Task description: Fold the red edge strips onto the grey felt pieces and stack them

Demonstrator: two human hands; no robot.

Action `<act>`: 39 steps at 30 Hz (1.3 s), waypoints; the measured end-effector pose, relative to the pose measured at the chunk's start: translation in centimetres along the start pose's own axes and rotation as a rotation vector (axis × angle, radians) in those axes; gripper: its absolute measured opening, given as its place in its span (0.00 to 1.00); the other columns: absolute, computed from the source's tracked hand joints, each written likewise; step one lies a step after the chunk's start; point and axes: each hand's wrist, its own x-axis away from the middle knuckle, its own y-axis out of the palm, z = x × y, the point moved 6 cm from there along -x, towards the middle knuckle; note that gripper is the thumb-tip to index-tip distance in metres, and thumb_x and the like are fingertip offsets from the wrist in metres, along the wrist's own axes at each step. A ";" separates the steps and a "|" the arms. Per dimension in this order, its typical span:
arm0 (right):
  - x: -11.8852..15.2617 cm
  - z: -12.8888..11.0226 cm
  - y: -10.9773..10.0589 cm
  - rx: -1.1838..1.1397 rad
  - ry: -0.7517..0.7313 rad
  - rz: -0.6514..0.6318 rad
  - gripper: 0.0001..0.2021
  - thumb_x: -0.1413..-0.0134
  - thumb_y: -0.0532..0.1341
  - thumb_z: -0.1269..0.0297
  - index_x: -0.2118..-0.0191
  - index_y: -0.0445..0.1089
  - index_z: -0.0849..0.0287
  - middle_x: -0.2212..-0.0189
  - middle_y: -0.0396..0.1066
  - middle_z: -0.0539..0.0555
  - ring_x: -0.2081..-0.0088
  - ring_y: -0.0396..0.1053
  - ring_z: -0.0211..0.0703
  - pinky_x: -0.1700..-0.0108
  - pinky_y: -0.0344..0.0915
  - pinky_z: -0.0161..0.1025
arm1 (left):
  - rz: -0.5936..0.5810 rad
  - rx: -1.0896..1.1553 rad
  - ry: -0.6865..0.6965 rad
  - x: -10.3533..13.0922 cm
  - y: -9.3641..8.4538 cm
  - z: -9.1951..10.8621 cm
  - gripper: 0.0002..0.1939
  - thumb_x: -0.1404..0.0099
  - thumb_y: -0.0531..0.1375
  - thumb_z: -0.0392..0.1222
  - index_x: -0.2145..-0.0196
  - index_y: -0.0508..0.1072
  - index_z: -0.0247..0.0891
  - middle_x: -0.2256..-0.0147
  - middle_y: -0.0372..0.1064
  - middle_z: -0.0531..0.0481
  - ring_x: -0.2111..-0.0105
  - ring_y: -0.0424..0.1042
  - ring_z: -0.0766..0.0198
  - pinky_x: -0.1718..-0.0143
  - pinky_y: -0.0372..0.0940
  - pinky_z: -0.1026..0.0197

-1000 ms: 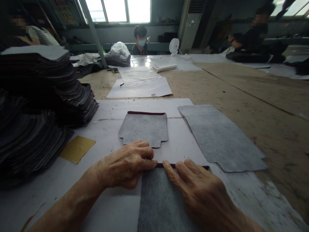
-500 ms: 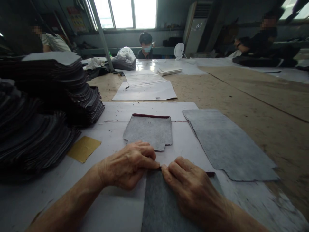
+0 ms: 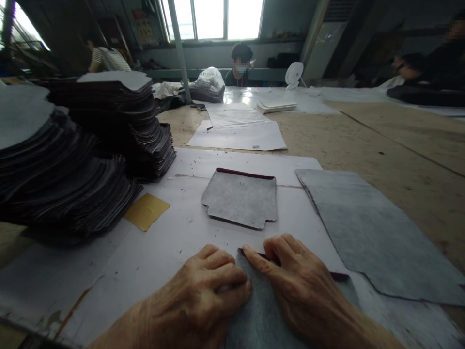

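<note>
A grey sheet piece [image 3: 259, 315] with a dark red folded top edge lies on the white board in front of me, partly under both hands. My left hand [image 3: 201, 291] is curled at its left edge, the thumb against the grey face; the fingertips are hidden. My right hand [image 3: 296, 276] rests across the piece, its forefinger pressing along the folded edge near the top left corner and the other fingers bent. Just beyond lies a smaller grey piece [image 3: 241, 198], flat, with notched lower corners and a dark red strip along its far edge.
Tall stacks of dark sheets [image 3: 119, 116] stand at the left, a yellow square [image 3: 147, 212] beside them. Larger grey pieces [image 3: 374, 228] lie at the right. Farther back are white papers [image 3: 240, 135], a small fan [image 3: 294, 73] and a masked person [image 3: 240, 68]; other people sit at both sides.
The view has swung left. My left hand has moved down from the folded edge to the piece's left side. My right forefinger now reaches to the corner of the fold.
</note>
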 end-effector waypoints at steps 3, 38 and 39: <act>0.0 0.1 0.1 -0.005 -0.006 -0.008 0.19 0.45 0.47 0.76 0.50 0.63 0.61 0.69 0.60 0.57 0.67 0.58 0.43 0.68 0.62 0.41 | 0.007 -0.033 0.017 -0.1 -0.3 0.1 0.15 0.44 0.50 0.31 0.59 0.68 0.32 0.68 0.68 0.44 0.66 0.65 0.58 0.64 0.62 0.54; 0.1 -0.2 -2.2 -0.097 0.031 0.268 0.08 0.51 0.50 0.79 0.73 0.57 0.59 0.75 0.61 0.53 0.71 0.59 0.41 0.70 0.56 0.37 | 0.381 0.018 -0.087 0.8 -0.7 -2.7 0.13 0.37 0.52 0.33 0.54 0.66 0.37 0.67 0.67 0.47 0.67 0.66 0.63 0.65 0.61 0.59; 0.2 -0.4 -2.2 -0.105 0.010 0.283 0.08 0.50 0.49 0.79 0.73 0.57 0.60 0.75 0.61 0.53 0.71 0.59 0.40 0.70 0.55 0.37 | 0.374 0.012 -0.083 0.8 -0.5 -2.7 0.11 0.36 0.51 0.33 0.57 0.68 0.37 0.71 0.67 0.49 0.71 0.65 0.64 0.68 0.60 0.61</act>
